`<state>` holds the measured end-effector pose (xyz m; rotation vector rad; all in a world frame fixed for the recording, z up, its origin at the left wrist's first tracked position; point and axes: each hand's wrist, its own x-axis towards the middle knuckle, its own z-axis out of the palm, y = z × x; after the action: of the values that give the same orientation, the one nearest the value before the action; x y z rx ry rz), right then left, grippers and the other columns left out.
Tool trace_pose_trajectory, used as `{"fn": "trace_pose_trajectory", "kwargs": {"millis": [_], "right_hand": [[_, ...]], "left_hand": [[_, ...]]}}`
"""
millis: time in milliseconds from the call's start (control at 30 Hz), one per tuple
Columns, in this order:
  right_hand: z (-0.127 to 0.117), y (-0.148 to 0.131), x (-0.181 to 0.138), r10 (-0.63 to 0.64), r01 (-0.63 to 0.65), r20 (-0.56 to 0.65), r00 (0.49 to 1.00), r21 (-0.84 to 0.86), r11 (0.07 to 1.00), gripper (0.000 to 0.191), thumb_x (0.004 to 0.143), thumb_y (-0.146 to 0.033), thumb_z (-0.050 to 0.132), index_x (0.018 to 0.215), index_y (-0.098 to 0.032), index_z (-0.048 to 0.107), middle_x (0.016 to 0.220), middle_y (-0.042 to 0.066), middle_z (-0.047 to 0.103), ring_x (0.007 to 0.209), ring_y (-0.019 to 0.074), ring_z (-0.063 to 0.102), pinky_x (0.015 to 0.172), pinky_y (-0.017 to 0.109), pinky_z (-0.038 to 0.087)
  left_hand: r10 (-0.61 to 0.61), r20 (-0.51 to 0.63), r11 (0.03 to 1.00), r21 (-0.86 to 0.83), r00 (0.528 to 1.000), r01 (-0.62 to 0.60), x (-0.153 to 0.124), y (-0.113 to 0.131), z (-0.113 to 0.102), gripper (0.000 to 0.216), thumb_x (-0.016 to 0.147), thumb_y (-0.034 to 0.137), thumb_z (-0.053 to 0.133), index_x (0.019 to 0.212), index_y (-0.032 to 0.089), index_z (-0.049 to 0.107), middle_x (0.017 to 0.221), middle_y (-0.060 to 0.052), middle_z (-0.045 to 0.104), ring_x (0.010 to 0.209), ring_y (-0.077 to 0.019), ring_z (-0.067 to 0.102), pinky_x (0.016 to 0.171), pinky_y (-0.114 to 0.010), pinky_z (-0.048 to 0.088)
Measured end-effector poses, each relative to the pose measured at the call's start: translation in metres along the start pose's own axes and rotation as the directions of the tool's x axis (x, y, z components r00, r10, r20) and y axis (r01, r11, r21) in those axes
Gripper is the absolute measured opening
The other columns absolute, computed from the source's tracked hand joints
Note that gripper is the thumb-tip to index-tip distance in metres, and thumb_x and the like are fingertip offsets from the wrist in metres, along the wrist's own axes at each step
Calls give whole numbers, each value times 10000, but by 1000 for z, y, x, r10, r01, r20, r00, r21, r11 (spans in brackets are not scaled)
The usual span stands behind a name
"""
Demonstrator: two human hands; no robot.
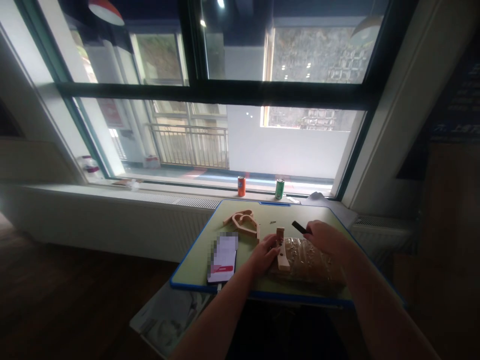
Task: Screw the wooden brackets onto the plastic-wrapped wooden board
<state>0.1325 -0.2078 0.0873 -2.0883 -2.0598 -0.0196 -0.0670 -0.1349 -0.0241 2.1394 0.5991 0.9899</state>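
My left hand (264, 255) grips a pale wooden piece (282, 256) with dark holes in it, its fingers against the piece's left side. That piece stands at the left end of a brown package (311, 262) wrapped in shiny clear tape. Closed around a short, flat, dark bar-like tool (299, 227), my right hand (322, 236) is above the package's far right part. The tool's free end points left toward the wooden piece, apart from it; its other end is hidden in my fist. Curved wooden parts (245, 228) lie beyond my left hand.
A phone (224, 260) with a cable lies on the left of the blue-edged table (195, 267). Small metal bits, perhaps screws (273, 222), lie near the middle. An orange can (241, 186) and a green can (279, 189) stand on the windowsill behind.
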Motion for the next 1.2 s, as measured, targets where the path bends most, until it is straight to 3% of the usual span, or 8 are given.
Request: {"fn": "trace_pose_trajectory", "kwargs": {"millis": [100,167,233,300,433,633,833,1200], "right_hand": [[-8,-5,9,2,84,-180,984,468,880,269,813,-375,483,963,-166,557,801,74,641,611,143,563,549,282,431],[-4,-15,19,8,248,-306,952,785,568,383,777,-376,538,1105,-191,470,803,45,640,596,138,552,538,291,449],[8,-26,30,65,351,-385,920,888,297,466,735,-333,588,1157,-212,429,814,28,637,619,138,548,544,295,458],[25,-33,38,143,353,-388,911,910,218,354,704,-310,617,1024,-192,520,804,28,628,588,121,521,506,274,440],[47,-32,47,106,323,-351,930,921,217,268,678,-294,651,895,-183,539,826,34,634,588,114,526,497,262,442],[49,-23,50,106,306,-346,932,910,278,553,692,-300,630,1192,-267,396,753,-23,592,601,124,538,458,226,428],[53,-19,49,93,284,-346,933,872,400,547,708,-350,623,1204,-268,408,762,-16,582,597,123,546,504,252,459],[54,-18,47,59,278,-331,942,864,420,570,710,-373,618,1223,-263,396,790,-4,578,622,135,561,528,272,475]], "left_hand": [[9,2,1000,13,1000,-9,-1,-1,1,355,781,205,466,1129,201,535,1194,-41,522,1072,-180,486,940,-320,377],[7,-3,1000,13,1000,-7,-1,0,1,348,785,206,461,1124,198,539,1201,-44,519,1086,-182,479,953,-320,367],[1,-2,1000,12,1000,-1,-1,2,1,347,793,215,455,1129,193,539,1212,-50,515,1100,-187,472,959,-323,362],[2,-3,1000,10,1000,-2,-1,4,0,345,802,236,457,1134,191,537,1219,-56,511,1103,-193,471,957,-327,362],[34,-15,999,-6,999,-34,-1,5,0,334,810,235,462,1133,189,535,1202,-56,519,1092,-186,477,955,-315,361],[38,-39,999,7,999,-38,2,4,1,348,818,269,480,1153,195,532,1231,-59,508,1122,-196,463,980,-324,341],[35,-32,999,24,999,-35,3,7,1,393,828,269,463,1212,196,498,1248,-60,504,1131,-197,463,978,-323,349],[9,-47,999,-48,999,-11,2,4,4,415,816,262,486,1226,200,489,1271,-58,491,1153,-203,450,983,-337,353]]}}
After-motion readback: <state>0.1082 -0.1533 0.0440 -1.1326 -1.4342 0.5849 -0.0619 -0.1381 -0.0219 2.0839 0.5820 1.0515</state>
